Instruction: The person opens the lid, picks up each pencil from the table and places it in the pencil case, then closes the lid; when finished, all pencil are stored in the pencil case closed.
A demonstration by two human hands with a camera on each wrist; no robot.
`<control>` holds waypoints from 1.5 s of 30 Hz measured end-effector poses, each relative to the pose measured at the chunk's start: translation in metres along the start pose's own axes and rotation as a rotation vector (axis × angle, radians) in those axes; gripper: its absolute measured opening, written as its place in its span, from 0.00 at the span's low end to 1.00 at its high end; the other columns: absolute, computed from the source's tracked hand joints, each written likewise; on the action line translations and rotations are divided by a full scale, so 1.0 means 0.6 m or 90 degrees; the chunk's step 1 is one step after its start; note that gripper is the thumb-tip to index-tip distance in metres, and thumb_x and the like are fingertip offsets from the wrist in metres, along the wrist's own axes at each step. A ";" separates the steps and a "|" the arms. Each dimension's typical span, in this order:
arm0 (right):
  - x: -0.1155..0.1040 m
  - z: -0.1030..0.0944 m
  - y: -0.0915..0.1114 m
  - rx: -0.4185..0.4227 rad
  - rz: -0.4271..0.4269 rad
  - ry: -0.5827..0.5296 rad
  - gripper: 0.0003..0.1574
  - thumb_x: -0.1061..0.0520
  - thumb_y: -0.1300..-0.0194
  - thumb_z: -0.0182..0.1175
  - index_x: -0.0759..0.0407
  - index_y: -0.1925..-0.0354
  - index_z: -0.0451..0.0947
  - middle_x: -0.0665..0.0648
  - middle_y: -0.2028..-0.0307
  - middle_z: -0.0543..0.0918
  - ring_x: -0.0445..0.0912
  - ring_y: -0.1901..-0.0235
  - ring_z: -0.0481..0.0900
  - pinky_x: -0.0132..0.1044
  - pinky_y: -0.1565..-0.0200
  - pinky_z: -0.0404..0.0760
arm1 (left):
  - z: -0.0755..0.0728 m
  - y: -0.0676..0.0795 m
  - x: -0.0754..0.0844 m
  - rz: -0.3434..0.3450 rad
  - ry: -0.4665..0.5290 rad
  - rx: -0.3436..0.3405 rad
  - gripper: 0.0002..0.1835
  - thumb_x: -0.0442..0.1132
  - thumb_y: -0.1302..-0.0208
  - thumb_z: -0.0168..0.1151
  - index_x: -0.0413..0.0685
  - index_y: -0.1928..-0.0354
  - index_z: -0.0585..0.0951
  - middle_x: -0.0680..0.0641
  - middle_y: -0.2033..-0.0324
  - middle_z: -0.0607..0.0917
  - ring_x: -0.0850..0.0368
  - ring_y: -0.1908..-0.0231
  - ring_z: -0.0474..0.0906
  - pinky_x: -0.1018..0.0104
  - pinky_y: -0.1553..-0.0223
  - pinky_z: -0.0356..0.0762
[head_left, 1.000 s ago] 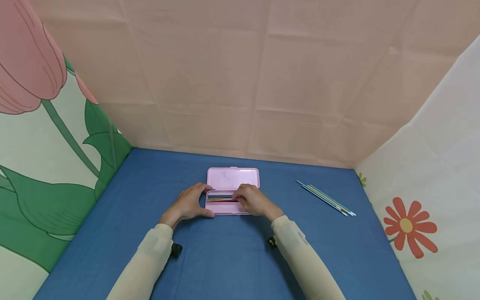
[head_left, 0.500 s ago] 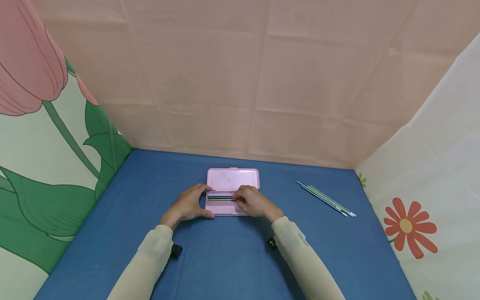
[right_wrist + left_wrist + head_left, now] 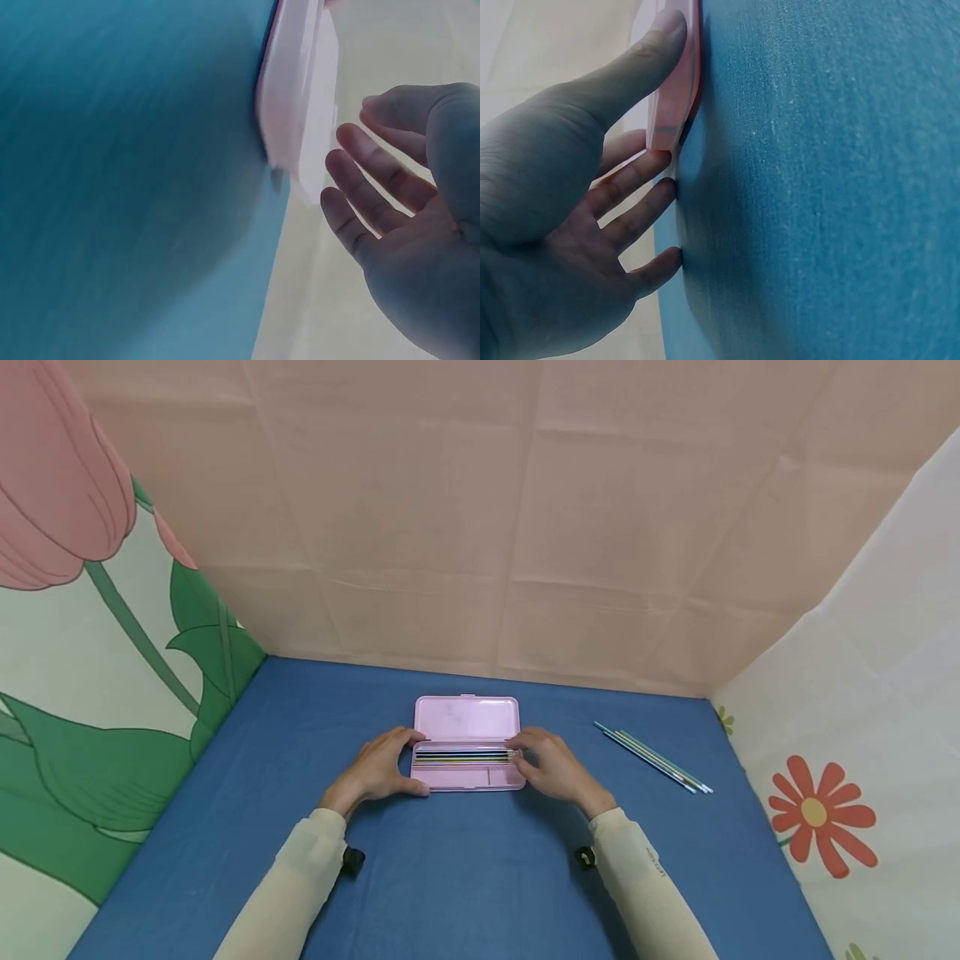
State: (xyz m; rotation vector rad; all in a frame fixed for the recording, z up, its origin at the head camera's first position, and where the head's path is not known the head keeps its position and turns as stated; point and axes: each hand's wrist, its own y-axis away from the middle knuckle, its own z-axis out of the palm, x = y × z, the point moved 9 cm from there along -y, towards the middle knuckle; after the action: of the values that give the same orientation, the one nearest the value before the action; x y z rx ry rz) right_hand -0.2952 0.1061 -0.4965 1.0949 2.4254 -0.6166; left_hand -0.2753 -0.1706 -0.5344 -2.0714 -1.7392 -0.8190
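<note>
A pink pencil case (image 3: 450, 777) lies on the blue cloth with its lid (image 3: 467, 717) folded back. Slim coloured sticks (image 3: 459, 757), pencil-like, lie lengthwise in its long compartment. My left hand (image 3: 380, 767) holds the left end, thumb at the near side and fingers at the far side. In the left wrist view, the thumb of this left hand (image 3: 562, 187) lies along the case's side. My right hand (image 3: 553, 764) hovers at the right end, fingertips over the stick ends. The right wrist view has the right hand (image 3: 416, 232) with loosely bent fingers and nothing in them.
Several thin sticks (image 3: 652, 757) with white ends lie slanted on the blue cloth (image 3: 450, 877) to the right. A beige backdrop (image 3: 480, 527) rises behind, with a tulip-print sheet (image 3: 120, 760) on the left and a flower-print one (image 3: 885, 710) on the right.
A red stick showed in the case a second ago, under my right hand. The right hand has since moved right, to the case's right end. The left hand stays put.
</note>
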 end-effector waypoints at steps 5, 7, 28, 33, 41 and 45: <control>0.038 -0.019 0.039 0.005 0.047 -0.009 0.19 0.62 0.22 0.70 0.64 0.37 0.88 0.61 0.40 0.91 0.59 0.38 0.89 0.64 0.33 0.86 | 0.000 0.002 -0.001 -0.003 0.003 0.000 0.50 0.53 0.45 0.92 0.48 0.23 0.77 0.40 0.30 0.83 0.36 0.28 0.77 0.27 0.22 0.70; 0.051 -0.027 0.054 0.007 0.065 -0.006 0.20 0.60 0.22 0.71 0.64 0.36 0.88 0.61 0.39 0.91 0.60 0.36 0.88 0.65 0.32 0.85 | -0.001 0.002 -0.002 -0.003 0.003 0.000 0.50 0.53 0.45 0.92 0.48 0.22 0.77 0.40 0.30 0.83 0.35 0.28 0.77 0.27 0.22 0.69; 0.209 -0.135 0.205 0.093 0.210 0.062 0.23 0.62 0.22 0.70 0.68 0.34 0.84 0.71 0.38 0.90 0.71 0.35 0.85 0.73 0.34 0.81 | 0.001 -0.001 -0.003 -0.010 -0.002 -0.003 0.51 0.54 0.46 0.92 0.50 0.22 0.77 0.41 0.28 0.82 0.36 0.26 0.77 0.28 0.22 0.71; 0.238 -0.161 0.233 0.108 0.258 0.076 0.23 0.62 0.21 0.69 0.70 0.33 0.84 0.74 0.38 0.88 0.73 0.36 0.85 0.73 0.34 0.80 | 0.001 -0.002 -0.003 -0.009 -0.002 -0.003 0.51 0.54 0.45 0.92 0.50 0.22 0.77 0.41 0.28 0.82 0.36 0.26 0.76 0.28 0.22 0.70; 0.263 -0.185 0.251 0.108 0.290 0.102 0.24 0.62 0.22 0.70 0.72 0.34 0.83 0.76 0.39 0.88 0.73 0.40 0.87 0.72 0.39 0.83 | 0.002 -0.002 -0.006 -0.010 -0.004 -0.004 0.51 0.55 0.45 0.92 0.50 0.22 0.77 0.41 0.29 0.82 0.36 0.27 0.76 0.28 0.22 0.70; 0.270 -0.186 0.253 0.097 0.297 0.109 0.23 0.62 0.22 0.69 0.73 0.34 0.83 0.77 0.39 0.88 0.73 0.41 0.87 0.71 0.40 0.84 | 0.003 -0.003 -0.007 -0.007 -0.004 -0.002 0.51 0.55 0.46 0.92 0.50 0.22 0.77 0.41 0.29 0.82 0.36 0.27 0.76 0.28 0.22 0.70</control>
State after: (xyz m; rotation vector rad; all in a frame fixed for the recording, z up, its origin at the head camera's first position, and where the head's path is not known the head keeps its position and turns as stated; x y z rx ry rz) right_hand -0.2966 0.3531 -0.5246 1.7684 2.1618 -0.5744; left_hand -0.2770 -0.1726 -0.5382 -2.0705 -1.7545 -0.8195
